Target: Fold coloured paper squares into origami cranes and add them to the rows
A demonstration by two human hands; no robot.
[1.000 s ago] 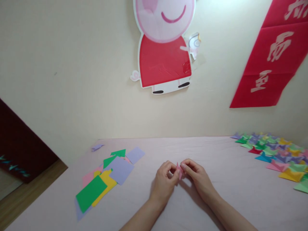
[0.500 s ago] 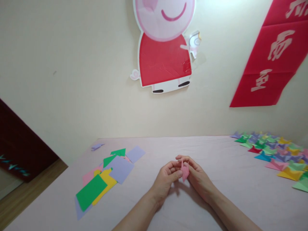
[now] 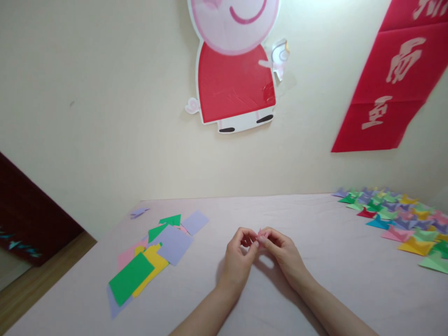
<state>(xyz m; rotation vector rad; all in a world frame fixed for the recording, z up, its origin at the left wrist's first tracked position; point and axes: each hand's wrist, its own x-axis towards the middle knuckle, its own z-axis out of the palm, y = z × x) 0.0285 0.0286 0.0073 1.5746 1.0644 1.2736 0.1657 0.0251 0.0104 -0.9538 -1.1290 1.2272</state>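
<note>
Both hands meet near the middle of the desk (image 3: 332,289), and between their fingertips sits one small pink folded paper (image 3: 261,233). The left hand (image 3: 238,263) and the right hand (image 3: 284,254) each pinch it, with the fingers narrow. I judge it a late, fine fold; the next crease probably calls for a firm pinch and exact edges. On the left lie flat paper squares (image 3: 171,243) — about ten, overlapped. Far right is a heap of folded paper pieces (image 3: 395,219) — too many to count. One lilac folded piece (image 3: 140,212) lies alone, far left.
</note>
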